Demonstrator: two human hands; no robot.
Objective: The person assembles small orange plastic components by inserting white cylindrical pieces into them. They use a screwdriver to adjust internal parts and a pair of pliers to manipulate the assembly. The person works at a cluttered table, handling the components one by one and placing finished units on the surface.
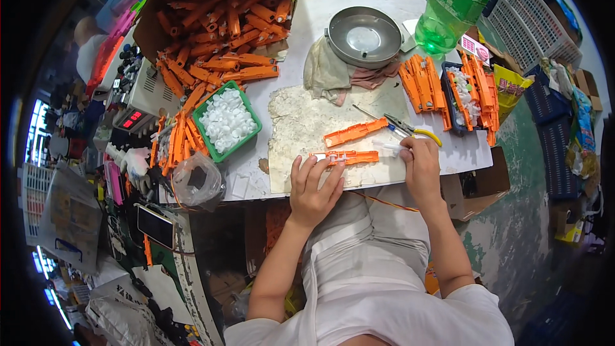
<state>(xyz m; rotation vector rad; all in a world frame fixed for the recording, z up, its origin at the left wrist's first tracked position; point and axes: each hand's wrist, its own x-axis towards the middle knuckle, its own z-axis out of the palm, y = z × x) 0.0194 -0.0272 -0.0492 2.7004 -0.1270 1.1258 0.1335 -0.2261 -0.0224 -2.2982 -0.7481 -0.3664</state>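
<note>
Bent over the left end of an orange plastic shell half, my left hand steadies it with its fingertips; small white parts sit inside the shell. Just beyond lies a second orange shell half, its hollow side showing. My right hand pinches a small whitish, see-through plastic piece to the right of the near shell; its exact kind is too small to tell. Pliers with yellow grips and a screwdriver lie beyond my right hand.
A green basket holds small white pieces. Behind it, orange parts spill from a large box. A round metal pan, a rag and a green bottle stand farther back. Orange shells flank a dark bin at right.
</note>
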